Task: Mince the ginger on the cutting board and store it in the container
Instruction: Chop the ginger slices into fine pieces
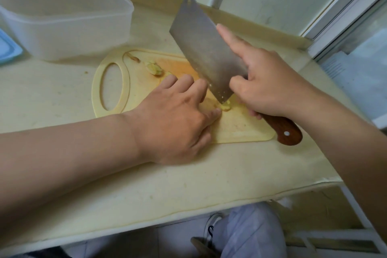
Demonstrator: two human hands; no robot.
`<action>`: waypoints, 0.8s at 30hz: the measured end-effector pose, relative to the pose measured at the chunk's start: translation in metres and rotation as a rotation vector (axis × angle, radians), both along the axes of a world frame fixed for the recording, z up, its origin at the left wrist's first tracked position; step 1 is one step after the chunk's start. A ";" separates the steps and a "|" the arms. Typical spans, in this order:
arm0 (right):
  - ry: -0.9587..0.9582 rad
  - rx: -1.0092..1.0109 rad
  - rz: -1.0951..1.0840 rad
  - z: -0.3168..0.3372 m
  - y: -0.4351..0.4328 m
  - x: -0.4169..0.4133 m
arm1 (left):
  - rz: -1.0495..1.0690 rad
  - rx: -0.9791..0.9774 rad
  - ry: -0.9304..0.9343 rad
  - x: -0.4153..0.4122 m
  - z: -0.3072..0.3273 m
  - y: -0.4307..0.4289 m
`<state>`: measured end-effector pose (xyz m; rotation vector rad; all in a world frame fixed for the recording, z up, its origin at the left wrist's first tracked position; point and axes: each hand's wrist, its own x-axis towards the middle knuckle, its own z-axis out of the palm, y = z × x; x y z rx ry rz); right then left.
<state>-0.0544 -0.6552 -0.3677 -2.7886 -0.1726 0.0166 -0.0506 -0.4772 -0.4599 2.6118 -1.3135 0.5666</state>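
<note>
On the yellow cutting board (240, 128), near its right end, a small piece of ginger (225, 107) lies under the lower corner of the cleaver (203, 44). The right hand (270, 86) grips the cleaver's wooden handle, forefinger stretched along the flat of the blade. The left hand (176, 115) curls its fingers and thumb against the ginger, knuckles close to the blade. More cut pieces (155, 68) sit farther up the board. A translucent container (69, 25) stands on the bench (146, 184) at the upper left, a blue lid (8, 48) beside it.
</note>
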 end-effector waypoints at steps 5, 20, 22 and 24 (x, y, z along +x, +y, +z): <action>0.049 0.201 -0.062 0.003 -0.013 -0.005 | -0.089 -0.113 -0.089 0.001 0.001 0.001; 0.229 0.266 -0.200 -0.005 -0.059 0.027 | 0.035 -0.242 -0.086 0.006 -0.001 0.001; 0.227 0.258 -0.199 -0.005 -0.065 0.031 | 0.051 -0.236 -0.076 0.006 -0.001 0.002; 0.238 0.264 -0.190 -0.006 -0.070 0.033 | 0.061 -0.232 -0.070 0.008 -0.002 0.003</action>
